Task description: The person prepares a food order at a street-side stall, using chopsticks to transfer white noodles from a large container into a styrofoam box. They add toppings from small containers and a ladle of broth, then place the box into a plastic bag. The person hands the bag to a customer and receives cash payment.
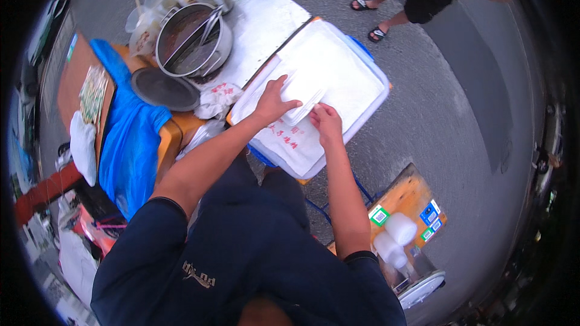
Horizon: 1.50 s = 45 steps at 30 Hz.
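A thin, layered white stack (301, 104), whose material I cannot make out in the glare, lies above a white cloth (349, 86) that bears red writing. My left hand (272, 99) grips the stack from its left side, thumb across the near part and fingers along the far left edge. At the stack's right edge, the fingertips of my right hand (327, 122) pinch together on it. The cloth covers the top of a white tub or box (383, 95) with a rounded rim, directly before me.
Left stands a divided metal pot (195, 40) with tongs, by a dark round lid (165, 89) and a crumpled cloth (218, 99). Blue plastic (131, 158) hangs nearby. White containers (401, 228) occupy a wooden board (408, 190) at right. A person in sandals (378, 32) stands beyond.
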Motion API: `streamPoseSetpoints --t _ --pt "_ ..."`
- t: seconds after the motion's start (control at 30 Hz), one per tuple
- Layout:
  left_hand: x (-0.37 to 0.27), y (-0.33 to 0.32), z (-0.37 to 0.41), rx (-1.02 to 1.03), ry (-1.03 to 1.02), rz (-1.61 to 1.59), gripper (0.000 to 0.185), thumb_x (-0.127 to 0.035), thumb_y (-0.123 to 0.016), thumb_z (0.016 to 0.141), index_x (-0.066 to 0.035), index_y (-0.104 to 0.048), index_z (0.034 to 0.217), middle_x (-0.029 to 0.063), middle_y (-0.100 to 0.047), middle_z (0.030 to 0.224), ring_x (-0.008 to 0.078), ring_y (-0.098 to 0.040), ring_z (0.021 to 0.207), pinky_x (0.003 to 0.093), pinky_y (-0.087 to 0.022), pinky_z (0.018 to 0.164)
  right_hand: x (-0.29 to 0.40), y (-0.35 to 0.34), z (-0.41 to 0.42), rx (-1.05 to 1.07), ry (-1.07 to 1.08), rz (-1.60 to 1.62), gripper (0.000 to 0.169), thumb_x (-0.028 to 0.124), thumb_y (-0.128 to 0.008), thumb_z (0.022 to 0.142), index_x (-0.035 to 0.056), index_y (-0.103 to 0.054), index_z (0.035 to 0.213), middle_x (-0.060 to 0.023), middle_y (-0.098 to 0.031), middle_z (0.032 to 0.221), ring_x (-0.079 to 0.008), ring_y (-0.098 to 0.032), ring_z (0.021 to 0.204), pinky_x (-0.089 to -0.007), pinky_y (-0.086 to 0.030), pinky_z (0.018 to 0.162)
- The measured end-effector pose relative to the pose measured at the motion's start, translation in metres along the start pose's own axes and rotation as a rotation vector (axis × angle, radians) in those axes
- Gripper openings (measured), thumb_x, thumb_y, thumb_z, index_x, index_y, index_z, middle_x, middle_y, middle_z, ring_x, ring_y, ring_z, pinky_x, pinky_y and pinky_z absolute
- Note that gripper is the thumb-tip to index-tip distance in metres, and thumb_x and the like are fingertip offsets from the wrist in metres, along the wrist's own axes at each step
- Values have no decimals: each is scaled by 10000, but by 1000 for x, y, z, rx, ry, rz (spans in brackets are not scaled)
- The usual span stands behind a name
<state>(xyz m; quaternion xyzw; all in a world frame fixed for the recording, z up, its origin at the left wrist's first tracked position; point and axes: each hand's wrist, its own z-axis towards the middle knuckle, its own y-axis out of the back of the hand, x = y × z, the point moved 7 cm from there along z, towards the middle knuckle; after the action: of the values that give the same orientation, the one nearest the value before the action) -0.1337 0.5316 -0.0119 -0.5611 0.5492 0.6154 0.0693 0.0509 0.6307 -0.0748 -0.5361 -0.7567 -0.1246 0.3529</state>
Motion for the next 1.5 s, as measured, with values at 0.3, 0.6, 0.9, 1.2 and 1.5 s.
streamPoseSetpoints --t 0.3,0.6,0.9,1.2,1.5 --pt "86 43 -184 -56 118 -122 270 -161 -667 881 -6 -580 1085 150 -549 933 305 -576 833 412 -484 738 -97 -52 -100 188 98 -278 197 207 -677 946 24 -659 1017 -28 -671 852 -104 -633 737 -246 -494 652" --pt "222 71 -369 213 447 -358 215 -134 -643 914 4 -609 1074 94 -658 867 185 -648 810 338 -517 750 -313 -228 -109 249 -427 -254 369 145 -595 958 54 -535 1310 -54 -631 1034 -140 -612 829 -274 -515 695" --pt "291 139 -405 131 466 -478 202 -142 -636 947 -19 -624 1107 20 -645 886 108 -595 805 285 -501 735 -342 -267 -56 -65 -116 -146 131 -24 -618 837 75 -611 923 -30 -576 762 -149 -494 577 -286 -359 494" --pt "261 167 -334 47 145 -280 252 -190 -673 911 2 -641 1071 124 -679 1047 201 -654 932 348 -522 832 -253 -123 -148 -161 260 -601 234 156 -780 863 85 -562 813 37 -520 695 -69 -454 633 -245 -378 584" --pt "183 47 -258 514 35 -431 421 -372 -663 946 -7 -668 1155 82 -690 1139 146 -627 955 307 -505 827 -177 -72 -259 2 337 -482 199 142 -760 880 66 -582 832 61 -535 708 -40 -454 649 -233 -376 575"
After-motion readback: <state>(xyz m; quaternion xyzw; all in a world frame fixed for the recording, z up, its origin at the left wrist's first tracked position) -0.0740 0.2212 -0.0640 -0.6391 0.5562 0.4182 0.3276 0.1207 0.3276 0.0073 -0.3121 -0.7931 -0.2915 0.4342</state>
